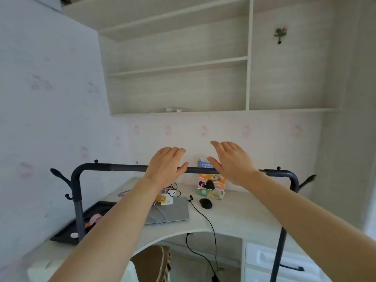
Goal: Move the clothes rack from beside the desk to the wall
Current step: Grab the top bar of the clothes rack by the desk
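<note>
A dark metal clothes rack (126,167) stands in front of the desk (234,218), its top bar running level across the view with hooks at both ends. My left hand (164,163) hovers over the middle of the bar, fingers spread, thumb under the bar's edge. My right hand (232,161) is raised just right of it, fingers apart, held slightly above and in front of the bar. Neither hand has closed around the bar. The rack's left post (79,212) and right post (279,253) run down past the desk edge.
On the desk lie a closed laptop (173,210), a black mouse (206,203), a colourful carton (211,184), cables and a black tray (67,228). Empty wall shelves (179,66) hang above. A chair back (150,263) sits below, drawers (270,261) at right. Wallpapered walls close in on the left and behind.
</note>
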Demonstrator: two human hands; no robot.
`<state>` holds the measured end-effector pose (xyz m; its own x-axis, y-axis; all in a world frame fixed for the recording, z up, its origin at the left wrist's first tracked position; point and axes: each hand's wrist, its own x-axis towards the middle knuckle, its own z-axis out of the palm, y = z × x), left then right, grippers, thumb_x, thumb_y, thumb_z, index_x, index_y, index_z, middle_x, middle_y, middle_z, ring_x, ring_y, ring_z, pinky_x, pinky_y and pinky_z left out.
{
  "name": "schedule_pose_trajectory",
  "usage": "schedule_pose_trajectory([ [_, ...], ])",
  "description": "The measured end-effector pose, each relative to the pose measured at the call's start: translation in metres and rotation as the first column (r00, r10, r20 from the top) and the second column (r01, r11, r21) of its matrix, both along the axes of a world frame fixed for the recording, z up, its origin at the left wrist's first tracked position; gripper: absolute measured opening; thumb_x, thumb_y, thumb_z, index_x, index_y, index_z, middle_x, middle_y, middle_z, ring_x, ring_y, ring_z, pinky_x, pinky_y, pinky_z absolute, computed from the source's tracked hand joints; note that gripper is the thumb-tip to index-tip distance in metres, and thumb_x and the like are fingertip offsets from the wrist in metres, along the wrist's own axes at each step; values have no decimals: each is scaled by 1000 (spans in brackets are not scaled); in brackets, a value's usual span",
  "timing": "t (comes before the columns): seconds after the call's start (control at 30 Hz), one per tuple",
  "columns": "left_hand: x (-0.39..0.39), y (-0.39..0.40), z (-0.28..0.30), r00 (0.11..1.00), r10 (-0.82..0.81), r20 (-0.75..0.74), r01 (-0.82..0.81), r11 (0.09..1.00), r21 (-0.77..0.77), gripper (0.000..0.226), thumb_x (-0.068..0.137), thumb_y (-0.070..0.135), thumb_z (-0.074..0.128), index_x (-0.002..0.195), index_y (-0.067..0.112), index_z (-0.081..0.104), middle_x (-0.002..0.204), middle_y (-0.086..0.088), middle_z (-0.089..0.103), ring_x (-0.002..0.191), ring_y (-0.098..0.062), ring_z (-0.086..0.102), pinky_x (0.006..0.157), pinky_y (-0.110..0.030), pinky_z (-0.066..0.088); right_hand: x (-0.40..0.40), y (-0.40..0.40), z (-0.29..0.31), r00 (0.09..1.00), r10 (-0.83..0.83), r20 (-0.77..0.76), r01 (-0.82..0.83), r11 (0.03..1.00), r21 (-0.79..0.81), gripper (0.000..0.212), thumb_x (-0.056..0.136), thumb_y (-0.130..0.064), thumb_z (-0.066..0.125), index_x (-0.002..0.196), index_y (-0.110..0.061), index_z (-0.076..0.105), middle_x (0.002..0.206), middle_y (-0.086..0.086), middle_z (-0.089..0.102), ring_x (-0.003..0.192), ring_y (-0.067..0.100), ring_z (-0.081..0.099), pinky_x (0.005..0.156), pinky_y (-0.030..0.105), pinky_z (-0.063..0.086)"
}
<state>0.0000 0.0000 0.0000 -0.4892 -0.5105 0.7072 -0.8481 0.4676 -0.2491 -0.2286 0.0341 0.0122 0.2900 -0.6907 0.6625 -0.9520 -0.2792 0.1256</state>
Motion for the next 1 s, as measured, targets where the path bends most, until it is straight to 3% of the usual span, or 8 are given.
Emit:
schedule_pose_trajectory([
  [0.27, -8, -37, -37, 996, 22, 87, -22, 1000, -11, 38, 91, 45, 45, 109, 15, 58, 95, -1, 65, 80, -24, 59, 73, -37, 50, -16, -56, -53, 997, 31, -70, -23, 993, 113, 54, 93, -53, 31, 131, -15, 38, 114, 4, 60, 103, 28, 55, 86, 41, 46],
  [0.4, -4, -52, -42, 989, 116, 88, -115, 993, -13, 42, 89, 55, 46, 104, 18, 58, 87, 2, 65, 73, -22, 60, 60, -35, 49, -19, -78, -70, 987, 75, -144, -60, 992, 107, 53, 91, -59, 27, 117, -16, 43, 102, 2, 63, 87, 26, 61, 64, 37, 49],
  [0.53, 7, -58, -47, 980, 167, 106, -161, 985, -58, 44, 85, 58, 50, 90, 16, 61, 68, 1, 65, 59, -24, 61, 52, -33, 45, -20, -94, -76, 981, 88, -172, -74, 994, 86, 52, 88, -61, 26, 100, -15, 47, 83, 2, 62, 65, 27, 61, 52, 35, 48],
  [0.7, 9, -58, -45, 967, 206, 150, -195, 977, -85, 41, 82, 51, 61, 74, 11, 61, 58, -4, 61, 54, -27, 59, 50, -33, 44, -15, -107, -74, 973, 88, -214, -84, 996, 29, 48, 88, -61, 32, 82, -16, 45, 58, 2, 58, 45, 27, 51, 41, 28, 32],
  [0.8, 4, -51, -42, 966, 203, 162, -195, 978, -68, 39, 82, 46, 66, 74, 8, 61, 59, -7, 61, 56, -28, 60, 50, -35, 47, -18, -106, -68, 961, 91, -262, -89, 996, 19, 49, 88, -62, 37, 77, -14, 45, 43, -1, 39, 34, 22, 31, 37, 24, 20],
  [0.9, 0, -41, -39, 954, 226, 196, -210, 973, -98, 39, 79, 46, 69, 71, 8, 60, 56, -6, 60, 52, -27, 59, 47, -33, 47, -24, -102, -65, 942, 123, -313, -123, 992, 20, 49, 89, -63, 31, 77, -16, 37, 42, -4, 28, 33, 17, 23, 36, 25, 14],
  [1.0, 0, -31, -34, 942, 250, 226, -221, 964, -145, 38, 76, 42, 75, 70, 9, 59, 54, -5, 58, 48, -26, 57, 45, -31, 44, -26, -94, -56, 935, 143, -323, -151, 989, 1, 47, 90, -61, 32, 77, -16, 35, 46, -2, 31, 35, 19, 24, 37, 26, 15],
])
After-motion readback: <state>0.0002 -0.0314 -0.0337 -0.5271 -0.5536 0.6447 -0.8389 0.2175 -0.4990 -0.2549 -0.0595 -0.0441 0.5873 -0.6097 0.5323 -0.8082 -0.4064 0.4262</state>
